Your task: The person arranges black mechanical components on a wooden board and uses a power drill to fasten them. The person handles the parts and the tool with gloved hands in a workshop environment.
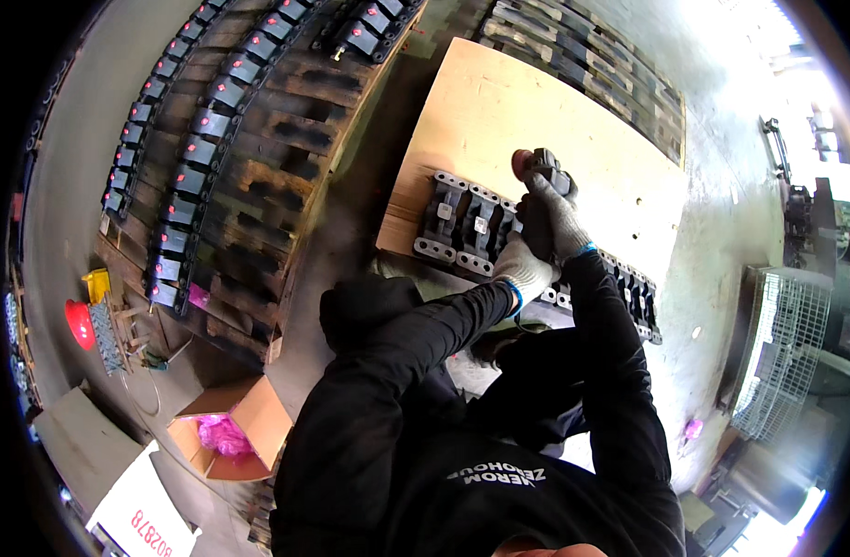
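Note:
Both my hands wear pale knit gloves with blue cuffs. My right hand (564, 223) is wrapped round a dark hand-held angle grinder (547, 169), near its head. A small reddish disc (521, 164) sits at the grinder's far left end. Closer to me, my left hand (523, 265) is closed about the lower end of the dark grinder body; its fingertips are partly hidden. Under and beside my hands runs a row of dark metal castings (482, 226) with holed, shiny end faces. The disc appears just beyond the row, apart from the castings.
The castings stand along the near edge of a tan board (536, 102). At left, a wooden pallet (286, 176) carries rows of black parts with red marks. A cardboard box (269, 427) holds pink plastic. A wire cage (782, 348) stands right; more pallets (592, 56) lie beyond.

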The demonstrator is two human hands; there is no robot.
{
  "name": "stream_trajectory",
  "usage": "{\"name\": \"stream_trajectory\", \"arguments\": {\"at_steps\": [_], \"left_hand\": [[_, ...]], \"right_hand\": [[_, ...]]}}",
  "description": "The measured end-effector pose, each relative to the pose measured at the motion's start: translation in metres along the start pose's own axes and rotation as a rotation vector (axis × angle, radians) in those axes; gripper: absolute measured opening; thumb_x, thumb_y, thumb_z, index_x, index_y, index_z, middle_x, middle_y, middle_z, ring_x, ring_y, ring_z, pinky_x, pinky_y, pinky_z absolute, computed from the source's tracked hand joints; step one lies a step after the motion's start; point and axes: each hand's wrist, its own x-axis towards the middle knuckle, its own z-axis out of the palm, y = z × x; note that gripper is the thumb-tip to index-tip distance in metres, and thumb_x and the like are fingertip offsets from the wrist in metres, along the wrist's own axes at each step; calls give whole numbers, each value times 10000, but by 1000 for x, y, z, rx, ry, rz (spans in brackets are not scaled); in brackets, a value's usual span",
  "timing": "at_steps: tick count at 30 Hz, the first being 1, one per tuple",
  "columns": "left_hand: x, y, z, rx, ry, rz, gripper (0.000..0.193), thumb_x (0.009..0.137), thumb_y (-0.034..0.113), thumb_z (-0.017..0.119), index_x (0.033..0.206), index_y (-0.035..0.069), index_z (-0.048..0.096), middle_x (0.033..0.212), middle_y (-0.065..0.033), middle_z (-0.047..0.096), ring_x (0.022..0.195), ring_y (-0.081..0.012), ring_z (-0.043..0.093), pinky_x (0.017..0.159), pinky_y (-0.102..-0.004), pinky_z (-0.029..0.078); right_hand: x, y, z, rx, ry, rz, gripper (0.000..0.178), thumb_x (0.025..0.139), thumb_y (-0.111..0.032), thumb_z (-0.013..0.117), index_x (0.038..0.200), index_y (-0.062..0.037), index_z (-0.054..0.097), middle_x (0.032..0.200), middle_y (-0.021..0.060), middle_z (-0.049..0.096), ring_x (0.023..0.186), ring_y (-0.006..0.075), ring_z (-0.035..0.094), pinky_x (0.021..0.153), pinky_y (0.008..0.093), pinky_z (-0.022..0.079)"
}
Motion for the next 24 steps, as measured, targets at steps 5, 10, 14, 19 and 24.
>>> {"name": "stream_trajectory", "arguments": {"at_steps": [5, 10, 14, 19, 24], "left_hand": [[55, -59, 50, -167, 41, -78, 817, 715, 231, 873, 1324, -55, 408, 1267, -262, 632, 1207, -365, 619, 1048, -414, 489], [-5, -5, 27, -159, 34, -230, 822, 760, 165, 834, 1378, -30, 329, 1298, -224, 598, 1219, -328, 595, 1054, -401, 479], [-2, -25, 35, -379, 112, -70, 681, 768, 181, 836, 1285, -24, 442, 1288, -168, 601, 1156, -273, 592, 994, -359, 484], [20, -48, 32, -425, 50, -76, 483, 838, 145, 723, 1199, -49, 469, 1239, -209, 615, 1142, -286, 599, 994, -370, 474], [19, -35, 22, -399, 101, -204, 497, 847, 113, 668, 1235, -62, 411, 1252, -265, 591, 1166, -327, 594, 1019, -395, 463]], "right_hand": [[19, 19, 5, -161, 1, -68, 805, 814, -351, 821, 1434, -87, 380, 1065, 123, 619, 844, 221, 649, 709, 364, 576], [4, -12, 32, -355, -90, -83, 698, 793, -371, 836, 1309, -51, 493, 1167, 96, 634, 1039, 191, 619, 933, 323, 506], [8, -13, 55, -322, -83, -50, 564, 768, -264, 857, 1206, -53, 571, 1062, 58, 660, 979, 154, 623, 860, 302, 526], [29, -3, 65, -524, -214, 1, 974, 736, -381, 873, 1441, 42, 349, 1244, 186, 593, 1092, 260, 617, 921, 369, 533], [28, 0, 75, -554, -261, -206, 318, 836, -300, 789, 1008, -72, 649, 898, 56, 655, 842, 159, 607, 766, 333, 512]]}}
